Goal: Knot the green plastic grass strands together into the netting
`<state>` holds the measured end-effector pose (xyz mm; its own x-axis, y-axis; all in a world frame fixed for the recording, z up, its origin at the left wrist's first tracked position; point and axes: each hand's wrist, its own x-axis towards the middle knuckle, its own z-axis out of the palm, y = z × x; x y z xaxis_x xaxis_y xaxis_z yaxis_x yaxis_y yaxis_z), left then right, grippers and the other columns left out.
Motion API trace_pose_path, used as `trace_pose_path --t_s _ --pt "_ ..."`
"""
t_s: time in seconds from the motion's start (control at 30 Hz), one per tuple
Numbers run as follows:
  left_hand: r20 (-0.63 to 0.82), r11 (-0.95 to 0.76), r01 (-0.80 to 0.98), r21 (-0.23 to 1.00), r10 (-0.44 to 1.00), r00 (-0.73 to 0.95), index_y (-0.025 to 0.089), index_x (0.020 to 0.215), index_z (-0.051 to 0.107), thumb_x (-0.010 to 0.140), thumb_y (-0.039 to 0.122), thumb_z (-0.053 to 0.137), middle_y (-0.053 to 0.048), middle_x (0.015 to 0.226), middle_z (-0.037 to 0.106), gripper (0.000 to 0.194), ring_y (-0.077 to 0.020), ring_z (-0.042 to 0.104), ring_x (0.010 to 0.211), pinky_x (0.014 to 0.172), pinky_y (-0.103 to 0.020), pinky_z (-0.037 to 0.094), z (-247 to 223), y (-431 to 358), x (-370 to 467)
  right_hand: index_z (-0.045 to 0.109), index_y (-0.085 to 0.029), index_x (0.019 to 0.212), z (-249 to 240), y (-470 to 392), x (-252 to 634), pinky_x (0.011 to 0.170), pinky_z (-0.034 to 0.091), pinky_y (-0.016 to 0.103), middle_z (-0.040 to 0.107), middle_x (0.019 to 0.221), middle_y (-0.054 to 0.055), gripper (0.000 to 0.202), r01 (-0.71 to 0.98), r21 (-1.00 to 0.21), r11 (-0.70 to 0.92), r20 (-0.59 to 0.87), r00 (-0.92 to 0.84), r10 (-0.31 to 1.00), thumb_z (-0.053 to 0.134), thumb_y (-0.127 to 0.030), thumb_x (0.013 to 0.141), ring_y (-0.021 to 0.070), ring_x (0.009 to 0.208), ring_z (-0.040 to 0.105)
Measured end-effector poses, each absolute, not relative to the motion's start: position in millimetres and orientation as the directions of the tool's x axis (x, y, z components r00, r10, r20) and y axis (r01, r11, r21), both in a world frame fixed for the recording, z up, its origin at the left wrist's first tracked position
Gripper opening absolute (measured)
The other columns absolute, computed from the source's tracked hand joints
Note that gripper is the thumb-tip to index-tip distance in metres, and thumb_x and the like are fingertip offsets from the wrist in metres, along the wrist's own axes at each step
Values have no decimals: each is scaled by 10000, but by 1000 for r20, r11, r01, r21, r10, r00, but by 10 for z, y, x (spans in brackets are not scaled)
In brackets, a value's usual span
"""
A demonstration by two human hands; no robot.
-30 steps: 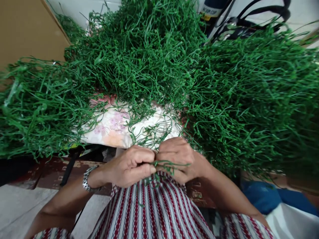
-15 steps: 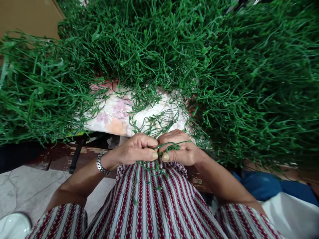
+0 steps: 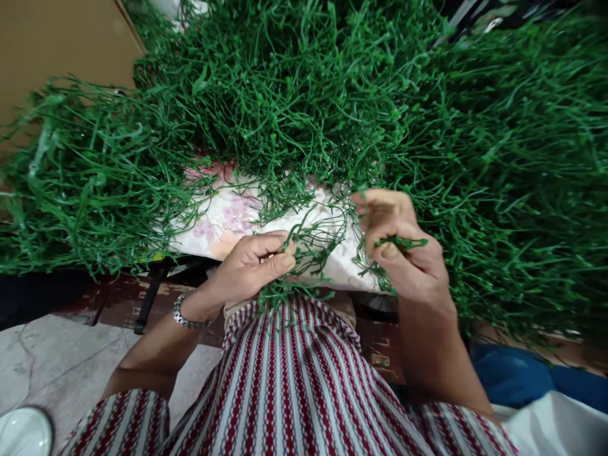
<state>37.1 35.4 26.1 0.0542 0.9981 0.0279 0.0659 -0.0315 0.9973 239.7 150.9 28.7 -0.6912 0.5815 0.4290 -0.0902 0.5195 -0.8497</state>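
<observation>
My left hand point(image 3: 256, 266), with a metal watch band at its wrist, pinches a loose bunch of thin green stems point(image 3: 318, 244) between thumb and forefinger. The stems fan out to the right and hang down over my striped clothing. My right hand point(image 3: 403, 244) is raised to the right of the left one, apart from it. Its thumb presses short green pieces point(image 3: 401, 242) against curled fingers; its fingertips are blurred. Beyond both hands lies a large tangled heap of green stems point(image 3: 294, 95) on a flowered cloth point(image 3: 204, 234).
A cardboard panel point(image 3: 61, 44) stands at the back left. The worn brown table edge point(image 3: 123, 297) runs before me, with a black strap point(image 3: 147, 297) over it. A white round object point(image 3: 26, 430) is at the lower left, blue fabric point(image 3: 513, 373) at the lower right.
My right hand has parted from the left, moving up and to the right with green pieces in it. My left hand has shifted slightly up and left, still pinching stems.
</observation>
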Motion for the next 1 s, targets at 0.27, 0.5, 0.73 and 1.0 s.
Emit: trace_pose_path --t_s 0.27,0.5,0.73,1.0 --pt "209 -176 352 919 976 -59 160 565 392 843 237 505 12 658 369 310 -110 374 680 625 -250 320 272 448 427 536 -179 848 432 1326 2234 668 492 302 607 806 57 75 -2 -723 691 515 -668 537 463 -162 855 157 752 589" --pt "38 -42 -12 999 970 -239 145 539 497 772 340 607 14 616 435 323 -100 407 621 585 -243 337 157 499 491 499 -165 1119 171 1122 1902 764 509 296 630 1005 81 389 95 -693 714 477 -683 553 609 -343 791 163 880 605" --pt "-59 -25 -270 962 953 -298 172 634 633 698 403 675 7 644 564 244 -107 482 642 652 -251 412 108 515 620 512 -180 1158 -51 1070 1849 729 499 266 642 1003 70 400 24 -810 586 453 -609 651 609 -304 791 150 840 615" --pt "127 -176 -99 979 917 -377 192 653 661 729 304 666 -38 826 529 135 -179 466 1016 825 -271 399 151 499 642 576 -149 800 -66 1135 1879 581 413 189 552 660 -21 83 -61 -817 573 467 -651 598 597 -229 793 73 599 518"
